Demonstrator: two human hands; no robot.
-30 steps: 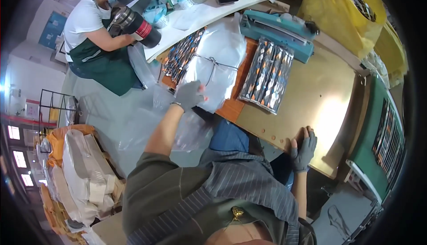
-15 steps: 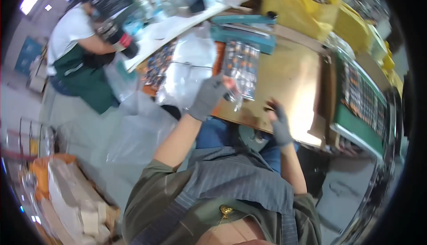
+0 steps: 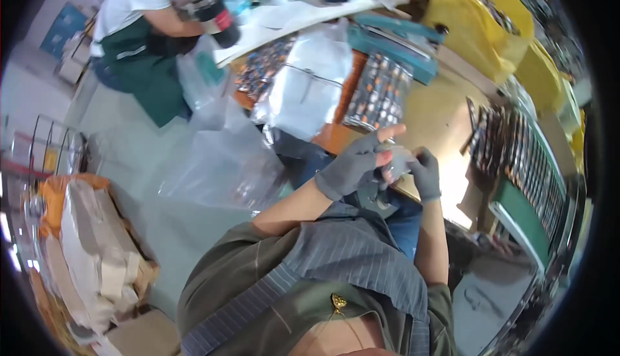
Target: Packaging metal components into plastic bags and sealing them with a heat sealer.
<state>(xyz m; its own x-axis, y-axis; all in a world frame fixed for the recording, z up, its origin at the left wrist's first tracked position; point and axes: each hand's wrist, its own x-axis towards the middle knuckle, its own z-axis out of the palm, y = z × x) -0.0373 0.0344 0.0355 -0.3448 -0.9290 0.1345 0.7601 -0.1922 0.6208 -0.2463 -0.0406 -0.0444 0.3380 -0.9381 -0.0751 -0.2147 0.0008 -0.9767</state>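
Note:
My left hand [image 3: 361,165], in a grey fingerless glove, is curled round a small piece of crumpled clear plastic [image 3: 396,157] above the near edge of the worktop. My right hand [image 3: 425,172], also gloved, pinches the plastic from the other side; its fingertips are partly hidden. Beyond them lies a clear bag of slim orange, silver and dark sticks [image 3: 378,90]. Left of that is a stack of clear bags [image 3: 307,97] with a cord across it, beside a pile of loose sticks [image 3: 259,65]. A brass-coloured board [image 3: 439,117] lies at the right.
A co-worker [image 3: 135,65] at the upper left holds a black flask [image 3: 218,20]. A teal bar machine [image 3: 394,36] and yellow sacks [image 3: 478,46] stand behind. A green belt [image 3: 520,220] carrying slim sticks runs at right. Plastic sheeting [image 3: 213,168] and wrapped bundles [image 3: 97,246] lie left.
My left hand has moved right from the bag stack and now holds crumpled plastic. My right hand has left the board's edge and joined it. More sticks now project over the belt's left side.

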